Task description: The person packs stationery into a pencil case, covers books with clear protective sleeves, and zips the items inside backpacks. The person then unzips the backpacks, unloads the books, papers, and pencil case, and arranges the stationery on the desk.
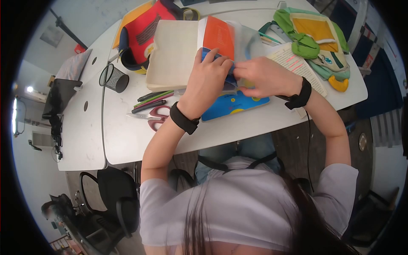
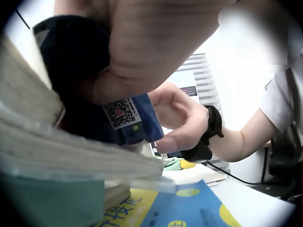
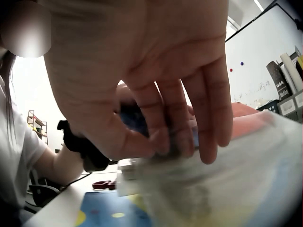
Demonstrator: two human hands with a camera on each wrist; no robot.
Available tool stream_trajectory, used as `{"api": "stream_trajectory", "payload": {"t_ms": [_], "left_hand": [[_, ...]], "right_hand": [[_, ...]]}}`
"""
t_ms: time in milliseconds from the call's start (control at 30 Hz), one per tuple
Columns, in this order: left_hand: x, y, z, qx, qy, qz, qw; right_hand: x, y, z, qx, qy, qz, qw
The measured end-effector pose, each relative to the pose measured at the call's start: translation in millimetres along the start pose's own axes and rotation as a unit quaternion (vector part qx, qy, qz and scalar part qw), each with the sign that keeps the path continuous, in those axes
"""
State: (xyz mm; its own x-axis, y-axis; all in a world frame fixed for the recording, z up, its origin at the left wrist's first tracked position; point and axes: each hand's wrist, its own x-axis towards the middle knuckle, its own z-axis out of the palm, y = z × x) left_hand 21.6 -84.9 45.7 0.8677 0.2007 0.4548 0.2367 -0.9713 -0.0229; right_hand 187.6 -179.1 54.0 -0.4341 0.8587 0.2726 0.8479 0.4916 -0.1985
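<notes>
In the head view, my left hand (image 1: 208, 80) lies over a dark blue packet (image 1: 205, 52), fingers bent across it. The packet (image 2: 139, 127) shows a printed code in the left wrist view; my left hand (image 2: 156, 42) grips it from above. My right hand (image 1: 270, 76) has thumb and fingertips together at the packet's right edge; blur in the right wrist view partly hides what they pinch. Under the hands is an open book (image 1: 172, 55) with an orange page (image 1: 219, 37). A clear plastic cover (image 1: 250, 40) extends right of it. A blue-and-yellow book (image 1: 233, 104) lies below.
Left of the books are pens (image 1: 148, 106), scissors (image 1: 155, 118), a mesh cup (image 1: 116, 80) and a red bag (image 1: 146, 32). To the right lie a printed sheet (image 1: 297, 66) and a green-yellow bag (image 1: 318, 38). The white table's front edge (image 1: 178, 151) is near my body.
</notes>
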Motion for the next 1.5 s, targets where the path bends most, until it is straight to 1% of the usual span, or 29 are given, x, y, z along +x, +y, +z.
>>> {"api": "stream_trajectory", "payload": {"t_ms": [33,100,133,200,300,333,400,433,500,533,600,700,767,833,900,933,1000,1100,1133,1167,1200,1267,1300,1333,1367,1400,1433,1467,1500], "left_hand": [[-2,-1,2,-0.001,0.000,0.000,1.000],[-8,-5,3,0.002,0.026,0.050,0.998],[-10,-9,-3,0.002,0.026,0.051,0.998],[-13,-17,-16,-0.164,-0.013,0.094,0.982],[-17,-24,-13,-0.139,-0.006,0.120,0.983],[-17,-23,-10,-0.139,-0.008,0.119,0.983],[-15,-18,-3,-0.147,0.038,0.103,0.983],[-15,-17,-1,-0.147,0.040,0.103,0.983],[-16,-14,3,-0.119,0.060,0.067,0.989],[-16,-10,4,-0.120,0.062,0.066,0.989],[-17,-1,6,-0.074,0.102,0.029,0.992],[-17,4,9,-0.065,0.116,-0.004,0.991],[-18,7,10,-0.065,0.110,-0.018,0.992],[-18,8,13,-0.065,0.105,-0.030,0.992],[-19,9,19,0.002,0.077,0.028,0.997],[-18,8,20,0.002,0.078,0.027,0.997],[-16,8,22,-0.076,0.096,-0.007,0.992],[-15,9,16,-0.087,0.094,-0.016,0.992],[-15,10,11,-0.087,0.094,-0.016,0.992],[-17,11,4,-0.069,0.055,-0.018,0.996],[-18,11,0,-0.050,0.017,-0.019,0.998],[-20,8,4,-0.035,0.009,-0.023,0.999],[-21,7,5,-0.020,0.001,-0.028,0.999],[-21,5,6,-0.020,0.002,-0.028,0.999],[-21,5,8,-0.037,0.006,-0.026,0.999],[-21,4,9,-0.055,0.009,-0.022,0.998],[-21,4,9,-0.057,0.010,-0.021,0.998],[-20,3,9,-0.072,0.021,-0.024,0.997],[-20,3,9,-0.086,0.033,-0.027,0.995]], "right_hand": [[-2,0,2,0.006,0.004,0.010,1.000],[-5,2,5,0.011,0.009,0.020,1.000],[-6,5,7,0.029,0.019,0.022,0.999],[-8,7,7,0.048,0.032,0.025,0.998],[-10,5,11,0.067,0.046,0.028,0.996],[-10,6,13,0.064,0.051,0.019,0.996],[-11,8,14,0.057,0.056,0.010,0.997],[-12,8,13,0.044,0.065,0.001,0.997],[-14,8,12,0.031,0.072,-0.007,0.997],[-16,8,12,0.028,0.076,-0.012,0.997],[-17,9,12,0.025,0.081,-0.017,0.996],[-19,9,13,0.010,0.107,-0.026,0.994],[-19,7,13,0.015,0.137,-0.030,0.990],[-19,3,10,-0.006,0.142,-0.029,0.989],[-17,1,7,-0.028,0.148,-0.027,0.988],[-15,1,5,-0.041,0.151,-0.042,0.987],[-13,2,3,-0.053,0.155,-0.056,0.985],[-12,4,3,-0.042,0.135,-0.037,0.989],[-13,7,5,0.018,0.143,-0.023,0.989],[-13,11,6,0.077,0.150,-0.009,0.986],[-13,14,7,0.077,0.150,-0.009,0.986],[-14,24,8,0.119,0.284,0.064,0.949],[-19,37,11,0.118,0.283,0.063,0.950],[-28,56,16,0.217,0.297,0.174,0.913],[-34,65,16,0.310,0.305,0.283,0.855],[-39,72,17,0.310,0.305,0.284,0.855],[-42,75,15,0.398,0.284,0.356,0.797],[-45,77,13,0.479,0.258,0.420,0.726],[-47,80,15,0.478,0.259,0.420,0.726]]}}
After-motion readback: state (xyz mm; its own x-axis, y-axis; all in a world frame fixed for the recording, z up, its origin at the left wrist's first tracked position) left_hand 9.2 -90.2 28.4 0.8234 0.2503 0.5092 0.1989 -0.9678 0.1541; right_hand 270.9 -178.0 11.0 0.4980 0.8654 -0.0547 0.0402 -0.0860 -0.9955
